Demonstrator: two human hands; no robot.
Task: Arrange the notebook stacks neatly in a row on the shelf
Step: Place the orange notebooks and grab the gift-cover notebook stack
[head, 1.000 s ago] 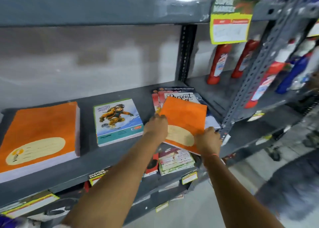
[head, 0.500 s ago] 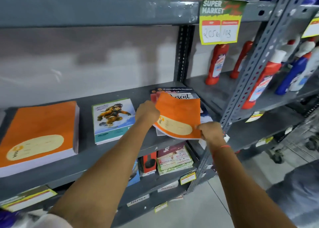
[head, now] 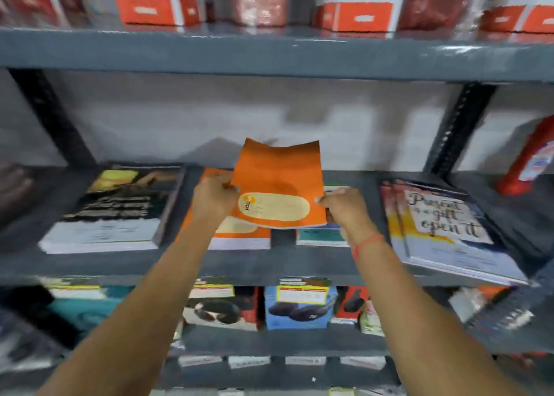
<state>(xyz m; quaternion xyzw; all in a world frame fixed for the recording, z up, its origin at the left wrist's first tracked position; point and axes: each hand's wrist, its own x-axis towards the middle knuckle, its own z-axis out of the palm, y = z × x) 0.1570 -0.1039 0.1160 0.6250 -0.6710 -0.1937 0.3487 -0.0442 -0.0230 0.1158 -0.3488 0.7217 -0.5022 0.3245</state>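
A thin orange notebook [head: 278,182] with a cream oval label is held up above the grey middle shelf [head: 269,265]. My left hand [head: 214,199] grips its left edge and my right hand [head: 341,206] grips its right edge. Below it lies an orange notebook stack [head: 239,235], partly hidden by the held notebook. A teal-edged notebook stack [head: 319,235] sits just right of that, mostly covered. A dark-covered stack [head: 120,206] lies at the left. A stack reading "Present is a gift" [head: 443,227] lies at the right, hanging over the shelf's front edge.
An upper shelf [head: 269,56] carries orange-and-white boxes [head: 156,2]. A red bottle [head: 530,158] stands at the far right. The lower shelf holds boxed goods [head: 299,305] with price tags. Black uprights [head: 458,125] frame the bay.
Both hands have lifted the orange notebook off the "Present" stack and carried it left, over the orange stack. My view has swung left and up.
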